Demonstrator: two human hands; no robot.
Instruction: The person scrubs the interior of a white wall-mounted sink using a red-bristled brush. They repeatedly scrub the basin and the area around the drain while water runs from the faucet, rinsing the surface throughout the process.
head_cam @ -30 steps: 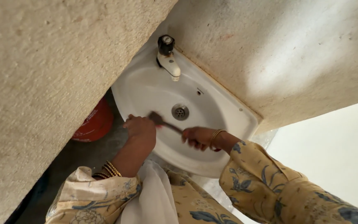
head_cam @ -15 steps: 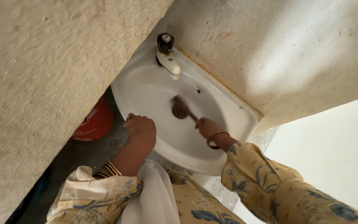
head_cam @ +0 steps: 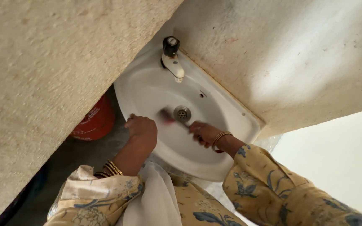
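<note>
A white corner sink (head_cam: 147, 90) is fixed where two rough beige walls meet. A white tap with a black knob (head_cam: 172, 60) stands at its back, and a metal drain (head_cam: 182, 113) sits in the bowl. My right hand (head_cam: 204, 132) grips a dark brush (head_cam: 169, 116), whose head is blurred against the bowl just left of the drain. My left hand (head_cam: 142, 129) is closed over the sink's front left rim. Gold bangles ring both wrists, and the sleeves are yellow with blue flowers.
A red round container (head_cam: 95, 119) stands on the dark floor under the sink's left side. Rough beige walls (head_cam: 42, 75) close in on the left and back right. A pale smooth surface (head_cam: 348, 163) fills the right.
The brush head went from the bowl's left side to the drain and has now swept back to the left of the drain. My left hand has stayed on the rim.
</note>
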